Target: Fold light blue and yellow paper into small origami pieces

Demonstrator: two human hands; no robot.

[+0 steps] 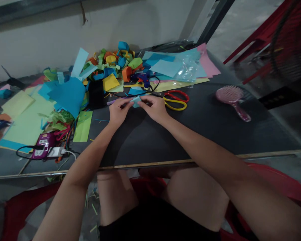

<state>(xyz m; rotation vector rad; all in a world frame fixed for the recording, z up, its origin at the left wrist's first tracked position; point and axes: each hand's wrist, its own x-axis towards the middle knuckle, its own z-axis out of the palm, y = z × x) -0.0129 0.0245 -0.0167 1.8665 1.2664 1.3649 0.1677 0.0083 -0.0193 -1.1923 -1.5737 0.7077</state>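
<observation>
Scissors [177, 108]: lying on the dark table [145, 144], red and yellow handles just right of the right hand [154, 107], blades running off leftward behind it.
Light-blue paper [136, 101]: small, apparently folded, held left of the scissors' handles; touching the tabletop or not, cannot tell.
Left hand [119, 110]: closed in a pinch of thumb and fingers on the paper's left side, farther from the scissors.
Right-hand fingers: pinching the paper's opposite side, nearest the scissors.
Purple stick [115, 100]: left of the scissors, partly hidden behind the left hand.
Glue-gun-shaped tool [143, 79]: just beyond the scissors, with a looped cord [158, 80] beside it; hot or cold, cannot tell.
Heap of coloured paper pieces [115, 62]: beyond and left of the scissors.
Hairbrush [230, 94]: right of the scissors, well apart.
Paper edges: could crease crookedly or tear if pulled unevenly by the two pinches; could spring open if released too soon.
Scissor handles: might be knocked by a rightward swing of the right hand, so close beside.
Cord: might be snagged in reaching past the scissors, dragging the tool along.
Loose pieces: might be mixed up with the held one if dropped leftward of the scissors.
</observation>
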